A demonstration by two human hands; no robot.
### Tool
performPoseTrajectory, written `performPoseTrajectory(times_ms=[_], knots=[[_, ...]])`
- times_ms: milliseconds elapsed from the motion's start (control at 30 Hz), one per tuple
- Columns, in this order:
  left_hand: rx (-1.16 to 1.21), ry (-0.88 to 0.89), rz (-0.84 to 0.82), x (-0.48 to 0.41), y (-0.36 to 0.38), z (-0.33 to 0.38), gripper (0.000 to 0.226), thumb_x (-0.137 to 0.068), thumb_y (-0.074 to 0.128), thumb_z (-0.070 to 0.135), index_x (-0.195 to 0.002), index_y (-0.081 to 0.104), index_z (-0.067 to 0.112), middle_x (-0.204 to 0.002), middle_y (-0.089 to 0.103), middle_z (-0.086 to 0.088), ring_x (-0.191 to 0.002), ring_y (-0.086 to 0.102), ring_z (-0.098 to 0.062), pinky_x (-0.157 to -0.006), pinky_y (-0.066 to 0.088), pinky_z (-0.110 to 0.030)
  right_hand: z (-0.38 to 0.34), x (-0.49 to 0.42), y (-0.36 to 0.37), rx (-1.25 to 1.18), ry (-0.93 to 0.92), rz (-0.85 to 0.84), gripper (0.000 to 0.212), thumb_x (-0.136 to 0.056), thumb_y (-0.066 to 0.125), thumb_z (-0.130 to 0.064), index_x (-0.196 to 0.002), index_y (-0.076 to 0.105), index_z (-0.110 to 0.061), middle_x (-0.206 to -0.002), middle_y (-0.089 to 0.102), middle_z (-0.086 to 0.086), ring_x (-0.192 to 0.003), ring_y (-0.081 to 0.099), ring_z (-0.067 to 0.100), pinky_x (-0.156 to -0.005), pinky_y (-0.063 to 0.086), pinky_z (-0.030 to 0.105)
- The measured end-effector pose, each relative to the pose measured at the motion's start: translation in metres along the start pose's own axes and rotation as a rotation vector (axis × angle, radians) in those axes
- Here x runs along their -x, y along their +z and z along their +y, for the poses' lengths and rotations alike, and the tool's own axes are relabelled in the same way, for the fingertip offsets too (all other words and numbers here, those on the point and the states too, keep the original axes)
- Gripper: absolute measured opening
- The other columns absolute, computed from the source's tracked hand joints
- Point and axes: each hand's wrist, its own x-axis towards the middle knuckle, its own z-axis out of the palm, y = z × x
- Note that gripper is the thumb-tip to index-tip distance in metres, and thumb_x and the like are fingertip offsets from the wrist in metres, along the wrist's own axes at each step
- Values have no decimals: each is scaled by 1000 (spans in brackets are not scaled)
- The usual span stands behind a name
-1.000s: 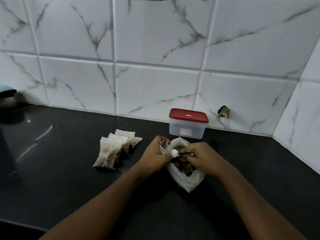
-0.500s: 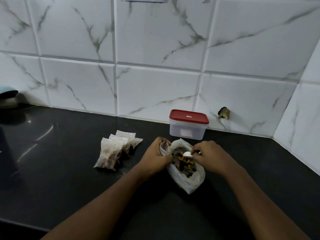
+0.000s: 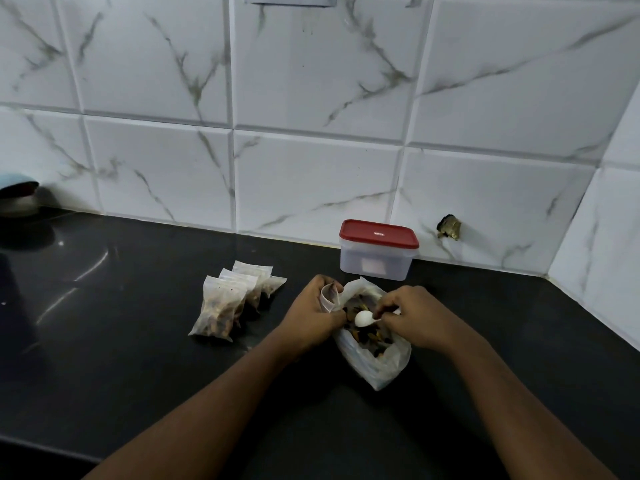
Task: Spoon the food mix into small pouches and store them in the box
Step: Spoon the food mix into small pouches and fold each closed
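Held a white spoon [image 3: 363, 318] low over the food mix [image 3: 372, 336], the pale back of its bowl turned up and pointing toward the left hand [image 3: 311, 313]; could not tell whether the bowl touched the mix. Pinched the spoon's handle between thumb and curled fingers of the right hand [image 3: 415, 317], just above the mouth of the bag [image 3: 377, 365]. Had that bag, crumpled clear plastic and open at the top, resting on the black glossy counter [image 3: 138, 341], with dark and orange bits showing inside. Gripped a small pouch [image 3: 327, 297] in the left hand, fingers curled round it, its mouth upward and right against the bag's left rim; could not tell what, if anything, lay in it. Reached in with both bare forearms from the near edge.

Had a cluster of filled pouches [image 3: 221, 308] lying to the left of the left hand, near but apart from it, overlapping one another, dark mix visible through the plastic. Had the box [image 3: 375, 261] standing behind the bag at the foot of the tiled wall [image 3: 311, 98], clear-sided, with its red lid [image 3: 379, 233] on. Faced white marble-veined tiles, with a dark ragged hole [image 3: 449, 227] low on the wall just right of the box. Caught a rounded blue-topped object [image 3: 17, 199] at the far left edge, only partly in view.
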Motion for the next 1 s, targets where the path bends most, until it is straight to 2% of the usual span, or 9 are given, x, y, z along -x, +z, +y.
performPoseTrajectory(times_ms=[100, 267, 367, 467, 567, 633, 700, 867, 1000], knots=[[5, 4, 0, 1, 0, 0, 36, -83, 80, 6, -111, 61, 17, -99, 72, 3, -86, 69, -6, -70, 54, -18, -1, 2, -4, -55, 17, 13, 18, -94, 65, -19, -98, 80, -26, -88, 74, -11, -78, 70, 2, -69, 51, 17], [-27, -1, -1, -1, -1, -2, 36, -84, 78, 7, -112, 61, 22, -105, 71, -2, -97, 71, -21, -84, 62, -37, -2, 1, -3, -134, 24, 52, 16, -95, 66, -21, -87, 79, -25, -82, 75, -11, -78, 71, 0, -73, 56, 23], [-18, 3, 0, 1, 0, -1, 35, -84, 77, 5, -112, 61, 19, -106, 71, -5, -99, 71, -24, -85, 61, -39, 2, 2, -6, -122, 57, 72, 16, -94, 67, -20, -82, 77, -25, -78, 75, -8, -74, 71, 3, -70, 55, 25], [-11, -3, -4, 0, 0, 0, 35, -84, 78, 7, -112, 61, 19, -106, 71, -5, -99, 71, -24, -85, 61, -40, 3, 3, -8, -83, 59, 108, 14, -95, 65, -20, -92, 77, -24, -90, 74, -10, -71, 68, 4, -62, 48, 20], [-3, -9, -14, 1, -1, 1, 37, -83, 82, 12, -113, 61, 20, -105, 72, -2, -98, 71, -19, -83, 60, -32, 4, 2, -8, 3, 47, 132, 18, -100, 61, -20, -108, 76, -24, -102, 72, -9, -63, 61, 2, -55, 37, 13], [1, -10, -10, 2, 0, 2, 38, -83, 84, 14, -113, 62, 19, -105, 72, -1, -97, 71, -19, -81, 60, -30, 4, 1, -7, 39, 38, 126, 19, -100, 60, -19, -109, 77, -23, -97, 72, -7, -62, 59, 4, -55, 36, 14], [2, -10, -6, 1, 0, 1, 37, -83, 82, 11, -112, 62, 19, -105, 72, -4, -98, 71, -22, -82, 60, -34, 3, 1, -7, 74, 39, 104, 19, -100, 59, -18, -105, 77, -22, -89, 69, -7, -63, 58, 5, -56, 35, 15], [-5, -2, -15, 0, 0, 0, 34, -85, 78, 6, -113, 61, 17, -106, 71, -6, -98, 71, -24, -83, 61, -36, -3, 1, -7, 42, 14, 40, 16, -97, 63, -19, -94, 78, -20, -87, 71, -6, -72, 66, 8, -61, 43, 17], [-9, 4, -14, 0, 0, 0, 35, -84, 80, 8, -112, 61, 18, -103, 72, -3, -96, 71, -20, -83, 60, -35, -4, 1, 2, -124, 9, 77, 19, -95, 64, -17, -89, 81, -23, -83, 75, -12, -75, 69, -2, -68, 54, 21]])
